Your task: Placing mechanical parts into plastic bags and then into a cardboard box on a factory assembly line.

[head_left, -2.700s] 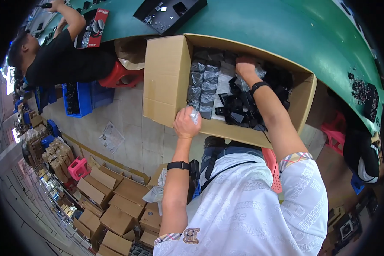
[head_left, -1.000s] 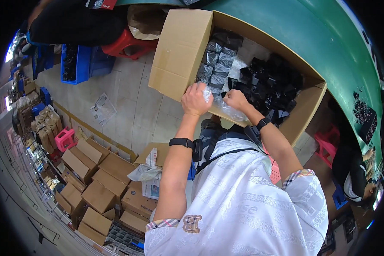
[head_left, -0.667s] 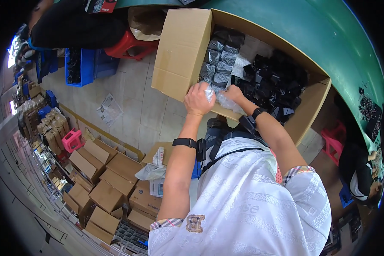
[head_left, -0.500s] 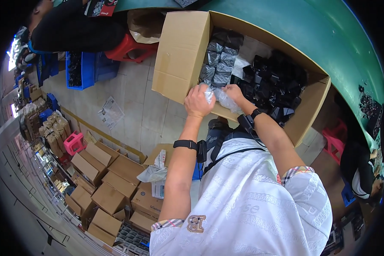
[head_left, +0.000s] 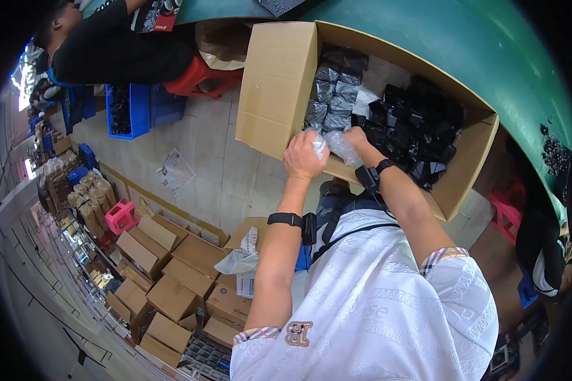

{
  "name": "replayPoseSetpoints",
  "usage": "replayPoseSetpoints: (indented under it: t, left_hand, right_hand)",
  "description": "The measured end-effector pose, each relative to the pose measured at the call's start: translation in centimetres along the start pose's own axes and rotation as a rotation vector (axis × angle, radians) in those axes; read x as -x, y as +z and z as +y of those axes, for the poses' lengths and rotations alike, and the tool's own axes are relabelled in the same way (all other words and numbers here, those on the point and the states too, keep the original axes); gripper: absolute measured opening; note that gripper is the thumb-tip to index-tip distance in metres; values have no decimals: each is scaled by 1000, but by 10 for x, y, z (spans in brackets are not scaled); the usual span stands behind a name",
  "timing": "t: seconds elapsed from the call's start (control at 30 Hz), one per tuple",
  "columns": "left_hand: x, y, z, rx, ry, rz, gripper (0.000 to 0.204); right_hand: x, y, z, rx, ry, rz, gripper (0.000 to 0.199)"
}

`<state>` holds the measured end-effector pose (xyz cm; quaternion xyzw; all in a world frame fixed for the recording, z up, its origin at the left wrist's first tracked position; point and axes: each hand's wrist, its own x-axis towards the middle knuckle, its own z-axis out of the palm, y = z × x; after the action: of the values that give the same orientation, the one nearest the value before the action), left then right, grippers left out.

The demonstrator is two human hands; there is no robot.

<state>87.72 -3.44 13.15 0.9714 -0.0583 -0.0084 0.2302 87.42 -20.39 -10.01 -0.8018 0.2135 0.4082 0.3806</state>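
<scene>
Both hands work over the near left edge of a large open cardboard box (head_left: 277,92). My left hand (head_left: 306,156) has its fingers curled round crumpled clear plastic at the box's edge. Close beside it, my right hand (head_left: 355,137) pinches a clear plastic bag (head_left: 341,148) that bunches between the two hands. Whether anything is inside the bag I cannot tell. Just beyond my hands, several blocks wrapped in grey-looking film (head_left: 338,101) lie in rows in the box. Loose glossy black plastic parts (head_left: 419,117) are heaped to their right.
A green table (head_left: 438,32) runs behind the box. At the upper left, a person in black (head_left: 117,47) sits on a red stool (head_left: 200,79) near a blue bin (head_left: 126,114). Several cardboard boxes (head_left: 171,295) stand on the floor at lower left. A pink stool (head_left: 122,216) is beyond them.
The whole view has shifted slightly, so the scene sits a little further right and lower. Both hands stay at the box's edge with the plastic, my right fingers slightly more curled in.
</scene>
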Motion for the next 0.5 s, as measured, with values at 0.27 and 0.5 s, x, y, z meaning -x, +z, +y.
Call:
replayPoseSetpoints:
  t: [0.27, 0.5]
  left_hand:
    - [10, -9, -12, -15, -44, -3, 25]
    - [9, -12, -10, -12, -52, 9, 24]
  right_hand:
    - [52, -14, -31, -58, -279, 143, 20]
    - [86, -94, -30, -505, -723, 66, 7]
